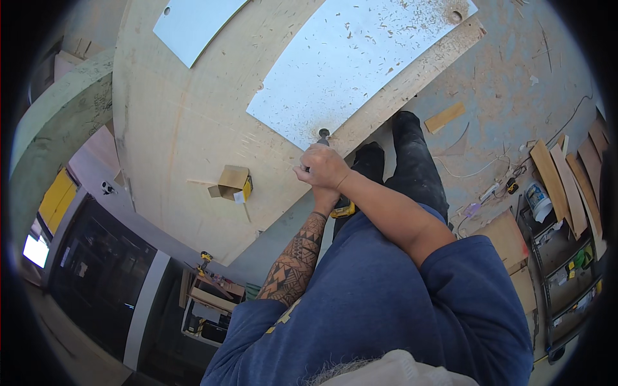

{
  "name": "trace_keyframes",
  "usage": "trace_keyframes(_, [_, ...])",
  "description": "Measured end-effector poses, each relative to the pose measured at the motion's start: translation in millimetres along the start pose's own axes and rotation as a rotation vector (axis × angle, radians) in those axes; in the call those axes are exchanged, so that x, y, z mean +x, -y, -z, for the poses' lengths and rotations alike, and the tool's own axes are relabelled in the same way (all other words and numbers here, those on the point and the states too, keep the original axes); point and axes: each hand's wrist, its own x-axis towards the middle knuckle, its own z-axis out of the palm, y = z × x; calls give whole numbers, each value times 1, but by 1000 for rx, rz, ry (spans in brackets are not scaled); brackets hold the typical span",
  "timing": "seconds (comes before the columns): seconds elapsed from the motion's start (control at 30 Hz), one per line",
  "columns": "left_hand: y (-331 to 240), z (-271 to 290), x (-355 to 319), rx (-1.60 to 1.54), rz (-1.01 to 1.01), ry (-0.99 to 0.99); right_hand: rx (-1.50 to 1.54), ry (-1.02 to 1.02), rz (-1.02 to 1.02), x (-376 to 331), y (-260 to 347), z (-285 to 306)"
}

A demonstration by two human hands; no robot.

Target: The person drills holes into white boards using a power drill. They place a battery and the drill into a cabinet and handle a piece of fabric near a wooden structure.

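Both my hands are closed around a yellow-and-black cordless drill (344, 210), its body mostly hidden by them. My right hand (322, 167) wraps over the top, just behind the chuck. Below it, partly covered, my left hand (325, 198) grips nearer the yellow base. A wide round drill bit (324, 134) meets the near corner of a white panel (322, 71), with shavings around it. At the panel's far corner is a round hole (456, 16) ringed by shavings.
The panel lies along the edge of a large wooden worktable (187, 135). An opened cardboard box (232, 183) and another white panel (193, 26) rest there. Wood offcuts (559, 180), a bucket (538, 201) and cables lie at right. Another yellow drill (205, 258) stands at lower left.
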Motion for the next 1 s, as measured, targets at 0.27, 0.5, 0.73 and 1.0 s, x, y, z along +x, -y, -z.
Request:
trace_keyframes(0.27, [-35, 15, 19, -187, 140, 38, -96, 77, -155, 31, -4, -5])
trace_keyframes(0.5, [-8, 6, 14, 112, -97, -47, 40, 2, -150, 16, 0, 4])
trace_keyframes(0.73, [-15, 21, 19, -116, 26, 48, -73, -51, -113, 22, 1, -15])
trace_keyframes(1.0, [-25, 14, 16, 117, -82, 14, 38, -32, -164, 15, -1, 3])
